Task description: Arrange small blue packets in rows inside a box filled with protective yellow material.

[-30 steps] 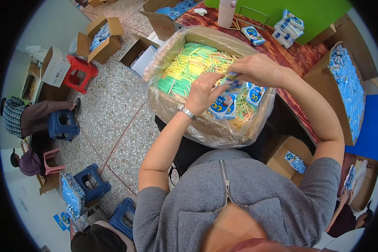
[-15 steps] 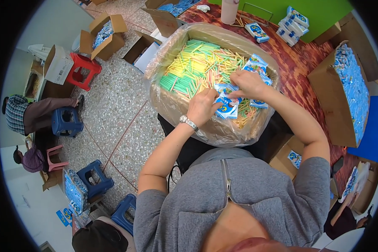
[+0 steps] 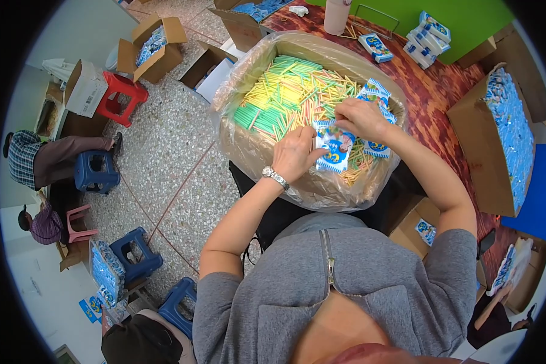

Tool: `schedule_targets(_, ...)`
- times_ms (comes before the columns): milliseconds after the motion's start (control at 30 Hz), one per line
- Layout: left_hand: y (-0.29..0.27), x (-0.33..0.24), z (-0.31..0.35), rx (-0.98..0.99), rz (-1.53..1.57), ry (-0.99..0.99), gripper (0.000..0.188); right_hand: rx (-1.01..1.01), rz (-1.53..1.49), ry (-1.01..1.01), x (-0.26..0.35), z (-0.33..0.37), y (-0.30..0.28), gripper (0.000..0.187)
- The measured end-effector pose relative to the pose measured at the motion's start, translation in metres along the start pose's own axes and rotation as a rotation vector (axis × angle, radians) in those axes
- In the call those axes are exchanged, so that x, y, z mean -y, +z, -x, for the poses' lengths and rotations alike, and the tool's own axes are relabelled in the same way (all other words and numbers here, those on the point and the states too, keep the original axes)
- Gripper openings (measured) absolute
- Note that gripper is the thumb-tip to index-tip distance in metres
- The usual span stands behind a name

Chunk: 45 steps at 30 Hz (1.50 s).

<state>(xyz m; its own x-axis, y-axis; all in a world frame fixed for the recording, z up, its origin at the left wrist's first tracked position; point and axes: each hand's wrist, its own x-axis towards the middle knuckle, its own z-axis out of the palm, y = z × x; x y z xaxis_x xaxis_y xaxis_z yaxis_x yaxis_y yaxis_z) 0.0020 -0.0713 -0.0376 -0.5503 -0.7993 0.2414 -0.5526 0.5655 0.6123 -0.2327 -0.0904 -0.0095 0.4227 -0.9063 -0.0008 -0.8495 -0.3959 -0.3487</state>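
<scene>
Near the right of the box (image 3: pixel 314 195), it's a blue packet (image 3: pixel 335 150): left hand (image 3: pixel 293 150) pinching its left edge, right hand (image 3: pixel 364 119) pinching the far edge! Light, even grips should keep it flat over the loose sticks (image 3: pixel 285 91), uncrumpled.

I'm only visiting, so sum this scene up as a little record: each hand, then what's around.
Left hand: at the left edge of a blue-and-white packet
Right hand: at that packet's upper right corner
Grip: finger closure unclear
Carton: lined with clear plastic; contains thin sticks in green, yellow and pink
Table: red-patterned, bearing a pale pink bottle
Floor, left: red stool
</scene>
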Motion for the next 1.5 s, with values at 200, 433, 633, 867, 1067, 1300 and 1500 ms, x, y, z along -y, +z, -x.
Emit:
schedule_targets(200, -0.003, 0.002, -0.006, -0.052, 0.009, 0.029, 0.039, -0.127, 0.112, -0.048, 0.003, 0.003, 0.003, 0.023)
schedule_targets(433, -0.003, -0.01, -0.008, -0.24, 0.025, 0.081, 0.044, -0.213, 0.005, -0.166, 0.01, 0.008, -0.02, 0.013)
schedule_targets(633, 0.004, 0.008, -0.019, 0.019, 0.892, -0.313, 0.024, -0.104, -0.327, -0.142, 0.04, -0.008, -0.05, 0.018)
schedule_targets(867, -0.024, 0.015, -0.026, 0.003, 0.685, -0.349, 0.022, -0.067, -0.357, -0.324, 0.04, -0.036, -0.059, 0.025)
schedule_targets(1067, -0.034, 0.039, -0.018, -0.338, 0.839, -0.339, 0.031, 0.141, 0.113, -0.338, 0.009, -0.085, -0.042, 0.028)
schedule_targets(1300, -0.039, 0.042, -0.013, -0.333, 0.833, -0.38, 0.032, 0.342, 0.514, -0.556, 0.004, -0.104, 0.007, 0.015)
schedule_targets(1500, -0.037, 0.038, -0.016, -0.318, 0.817, -0.384, 0.031, 0.303, 0.572, -0.729, 0.002, -0.098, 0.009, 0.006)
